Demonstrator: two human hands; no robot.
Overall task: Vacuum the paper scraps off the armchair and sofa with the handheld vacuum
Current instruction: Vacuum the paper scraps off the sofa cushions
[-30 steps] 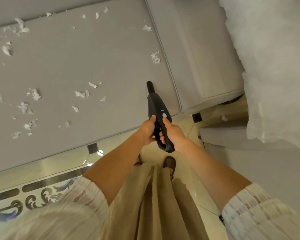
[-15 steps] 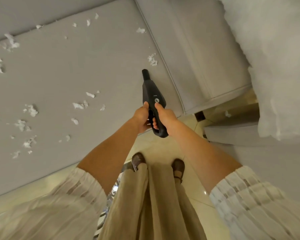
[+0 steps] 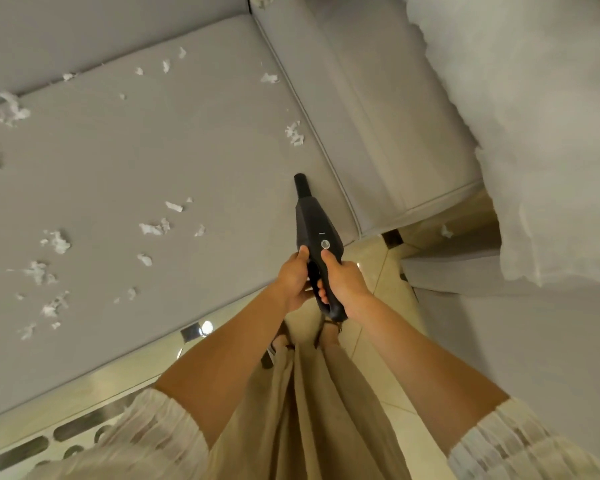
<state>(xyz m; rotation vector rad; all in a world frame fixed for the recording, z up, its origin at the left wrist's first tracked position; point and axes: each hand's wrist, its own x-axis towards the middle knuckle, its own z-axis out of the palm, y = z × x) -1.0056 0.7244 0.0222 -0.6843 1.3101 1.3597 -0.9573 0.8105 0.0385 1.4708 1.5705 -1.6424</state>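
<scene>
Both bare forearms reach forward and converge at centre. Right hand (image 3: 343, 282) wraps the handheld vacuum (image 3: 317, 244) at its handle, thumb lying along the top near the round button. Left hand (image 3: 293, 278) cups the handle's left side, thumb pointing forward, fingers curled underneath.

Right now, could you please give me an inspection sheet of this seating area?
Surface: grey seat cushion, littered.
Job's things: black handheld vacuum, nozzle over the cushion's right part; paper scraps spread mostly left, one clump ahead of the nozzle.
Clutter: one scrap on the floor.
Grips: left hand and right hand both hold the handle.
Cables: nothing seen.
Surroundings: tiled floor, white fluffy fabric at right.
</scene>
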